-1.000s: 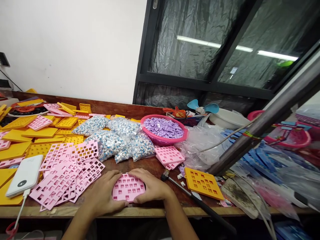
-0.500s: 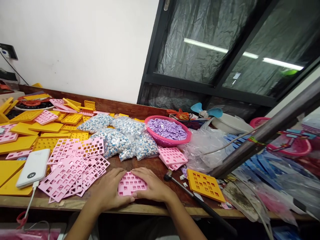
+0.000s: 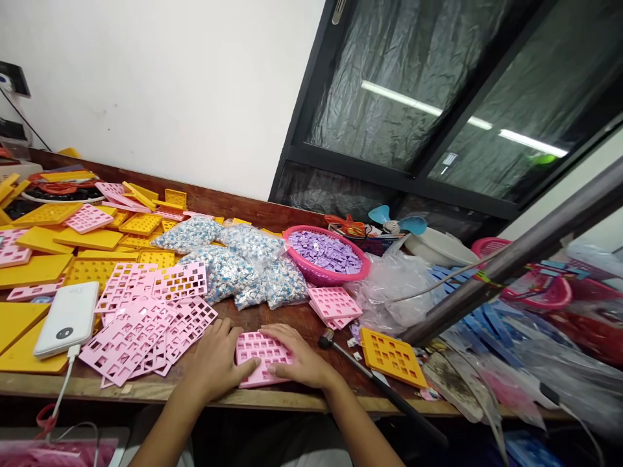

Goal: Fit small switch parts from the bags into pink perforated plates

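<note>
A pink slotted tray (image 3: 265,349) with rows of square recesses lies near the table's front edge. My left hand (image 3: 220,358) grips its left side, with the thumb over the top face. On the opposite side my right hand (image 3: 300,358) holds it, thumb also resting on the face and fingers along the far right edge. Left of my left hand lies a loose pile of thin pink sheets (image 3: 134,334) with square cut-outs. Behind the tray, clear bags (image 3: 224,272) are filled with small blue and white parts.
A pink basket (image 3: 321,279) holds purple pieces. Stacked pink trays (image 3: 335,303), a black-handled rod tool (image 3: 384,389) and a yellow tray (image 3: 393,357) lie to the right. A slanted grey pole (image 3: 487,275) crosses there. A white power bank (image 3: 68,318) and yellow trays (image 3: 41,269) occupy the left.
Both thumbs have shifted inward over the pink tray's face, and the left fingers have drawn back from its far edge. The view has turned slightly.
</note>
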`<action>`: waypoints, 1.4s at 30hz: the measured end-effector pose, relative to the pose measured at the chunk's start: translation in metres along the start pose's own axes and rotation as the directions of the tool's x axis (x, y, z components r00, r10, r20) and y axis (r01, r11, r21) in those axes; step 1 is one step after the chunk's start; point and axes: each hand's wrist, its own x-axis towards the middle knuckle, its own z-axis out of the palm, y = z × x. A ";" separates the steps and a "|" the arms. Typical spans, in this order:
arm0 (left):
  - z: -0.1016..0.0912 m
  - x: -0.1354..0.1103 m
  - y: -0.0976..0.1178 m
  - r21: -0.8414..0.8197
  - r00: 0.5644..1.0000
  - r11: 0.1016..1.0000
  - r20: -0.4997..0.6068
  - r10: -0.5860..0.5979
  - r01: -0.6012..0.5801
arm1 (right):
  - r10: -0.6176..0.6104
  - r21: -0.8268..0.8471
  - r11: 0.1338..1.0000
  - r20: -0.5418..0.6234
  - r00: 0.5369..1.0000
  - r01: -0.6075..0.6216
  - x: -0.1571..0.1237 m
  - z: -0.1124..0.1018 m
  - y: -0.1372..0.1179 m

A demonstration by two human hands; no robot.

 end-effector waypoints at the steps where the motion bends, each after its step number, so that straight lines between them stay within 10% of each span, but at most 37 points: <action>1: 0.000 0.000 0.000 -0.006 1.000 1.000 0.001 -0.002 0.002 | 0.014 0.030 0.999 -0.026 1.000 -0.013 0.001 0.001 0.000; 16: -0.010 -0.003 0.003 -0.659 0.996 0.749 -0.091 0.008 -0.066 | 0.083 0.038 0.997 -0.411 0.908 -0.074 -0.009 -0.010 -0.073; 30: -0.011 -0.007 0.007 -0.657 0.984 0.733 -0.136 0.117 -0.178 | -0.048 -0.190 0.980 -0.500 0.865 -0.055 -0.023 0.013 -0.088; 42: -0.002 0.006 -0.001 -0.531 0.964 0.846 -0.247 -0.100 -0.049 | -0.041 -0.217 0.973 -0.508 0.860 -0.082 0.015 0.005 -0.048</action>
